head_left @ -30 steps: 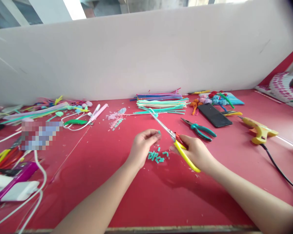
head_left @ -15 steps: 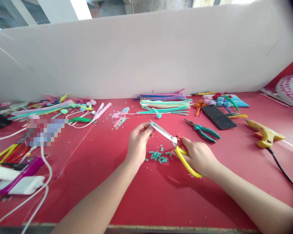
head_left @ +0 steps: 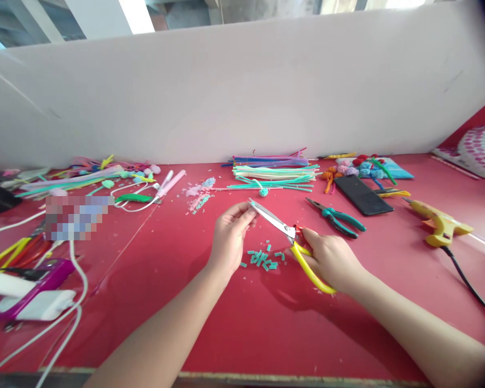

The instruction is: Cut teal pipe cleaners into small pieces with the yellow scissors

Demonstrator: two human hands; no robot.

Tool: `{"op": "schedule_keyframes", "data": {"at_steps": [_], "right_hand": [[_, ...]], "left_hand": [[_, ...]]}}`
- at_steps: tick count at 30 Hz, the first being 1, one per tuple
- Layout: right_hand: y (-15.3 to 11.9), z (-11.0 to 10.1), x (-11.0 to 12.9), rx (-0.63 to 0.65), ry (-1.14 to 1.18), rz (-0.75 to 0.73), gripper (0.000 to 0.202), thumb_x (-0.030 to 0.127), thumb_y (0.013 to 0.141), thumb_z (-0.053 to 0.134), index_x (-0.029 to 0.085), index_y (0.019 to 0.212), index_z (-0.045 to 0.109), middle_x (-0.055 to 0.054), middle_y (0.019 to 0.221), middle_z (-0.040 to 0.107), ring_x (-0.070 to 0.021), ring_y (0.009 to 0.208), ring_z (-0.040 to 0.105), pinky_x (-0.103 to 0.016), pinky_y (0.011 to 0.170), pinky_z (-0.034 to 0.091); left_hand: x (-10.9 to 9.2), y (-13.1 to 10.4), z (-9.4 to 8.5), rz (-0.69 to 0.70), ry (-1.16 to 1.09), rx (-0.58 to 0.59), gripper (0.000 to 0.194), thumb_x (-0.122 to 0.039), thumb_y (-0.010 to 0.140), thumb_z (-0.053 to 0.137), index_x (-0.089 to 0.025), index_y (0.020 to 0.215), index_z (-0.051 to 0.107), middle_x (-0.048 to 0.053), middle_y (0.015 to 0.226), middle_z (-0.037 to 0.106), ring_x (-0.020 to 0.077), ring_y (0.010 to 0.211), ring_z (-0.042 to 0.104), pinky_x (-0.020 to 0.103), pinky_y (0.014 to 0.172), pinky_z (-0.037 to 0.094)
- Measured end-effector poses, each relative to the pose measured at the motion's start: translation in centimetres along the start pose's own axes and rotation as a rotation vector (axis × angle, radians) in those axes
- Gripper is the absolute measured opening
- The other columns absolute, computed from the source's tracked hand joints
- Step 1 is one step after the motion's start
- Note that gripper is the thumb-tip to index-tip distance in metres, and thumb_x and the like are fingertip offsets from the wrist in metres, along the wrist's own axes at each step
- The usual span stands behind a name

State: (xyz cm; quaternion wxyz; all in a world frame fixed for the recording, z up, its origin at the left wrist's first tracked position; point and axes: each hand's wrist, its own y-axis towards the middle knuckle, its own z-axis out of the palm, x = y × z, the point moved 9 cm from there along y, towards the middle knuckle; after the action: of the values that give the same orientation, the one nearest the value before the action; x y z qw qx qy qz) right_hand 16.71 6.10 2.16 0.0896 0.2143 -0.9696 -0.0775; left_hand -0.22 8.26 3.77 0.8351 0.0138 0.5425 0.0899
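My right hand [head_left: 332, 260] is wrapped round the handles of yellow-handled scissors [head_left: 313, 272], whose blades point up and left. The blade tips lie at the pinched fingertips of my left hand [head_left: 230, 234]. A tiny teal bit shows at those fingertips; most of what they pinch is hidden. Below the blades, several short teal pieces [head_left: 262, 260] lie scattered on the red table [head_left: 226, 345], between my two hands.
Behind my hands lie bundled stems [head_left: 272, 172] and fuzzy clippings [head_left: 200, 188]. Rightward are teal pliers [head_left: 335, 217], a black phone [head_left: 362, 194] and a yellow glue gun [head_left: 440, 223]. Leftward sit a pink styling tool [head_left: 172, 183], a purple power strip [head_left: 50, 280] and white cables [head_left: 78, 269].
The whole view has shifted very slightly. My hands and the scissors keep nearly the same pose, with the blades looking a little more closed together.
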Motion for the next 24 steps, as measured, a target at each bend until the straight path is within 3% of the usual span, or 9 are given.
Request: {"op": "schedule_keyframes", "data": {"at_steps": [16, 20, 24], "right_hand": [[0.0, 0.0, -0.6, -0.024, 0.045, 0.059, 0.036, 0.051, 0.076, 0.033, 0.018, 0.073, 0.048, 0.0, 0.049, 0.049, -0.0094, 0.039, 0.036, -0.022, 0.042, 0.015], [0.1, 0.2, -0.8, -0.038, 0.246, 0.109, 0.032, 0.049, 0.074, 0.038, 0.019, 0.063, 0.042, 0.004, 0.046, 0.04, -0.0072, 0.041, 0.029, -0.021, 0.042, 0.016], [0.2, 0.1, -1.3, -0.047, 0.544, 0.202, 0.031, 0.047, 0.071, 0.043, 0.018, 0.06, 0.042, 0.005, 0.049, 0.037, -0.0068, 0.045, 0.03, -0.02, 0.042, 0.02]], "left_hand": [[0.0, 0.0, -0.1, 0.0, -0.022, -0.019, 0.011, -0.019, 0.063, 0.061, -0.014, 0.073, 0.062, 0.0, 0.067, 0.059, 0.0064, 0.059, 0.049, 0.019, 0.059, 0.038], [0.6, -0.3, 0.5, -0.052, 0.028, 0.039, 0.014, -0.021, 0.064, 0.061, -0.014, 0.076, 0.06, 0.001, 0.066, 0.056, 0.008, 0.06, 0.049, 0.021, 0.059, 0.039], [2.2, -1.2, 2.3, -0.163, 0.153, 0.204, 0.016, -0.026, 0.068, 0.057, -0.013, 0.077, 0.059, 0.003, 0.069, 0.056, 0.0094, 0.063, 0.049, 0.022, 0.061, 0.039]]}}
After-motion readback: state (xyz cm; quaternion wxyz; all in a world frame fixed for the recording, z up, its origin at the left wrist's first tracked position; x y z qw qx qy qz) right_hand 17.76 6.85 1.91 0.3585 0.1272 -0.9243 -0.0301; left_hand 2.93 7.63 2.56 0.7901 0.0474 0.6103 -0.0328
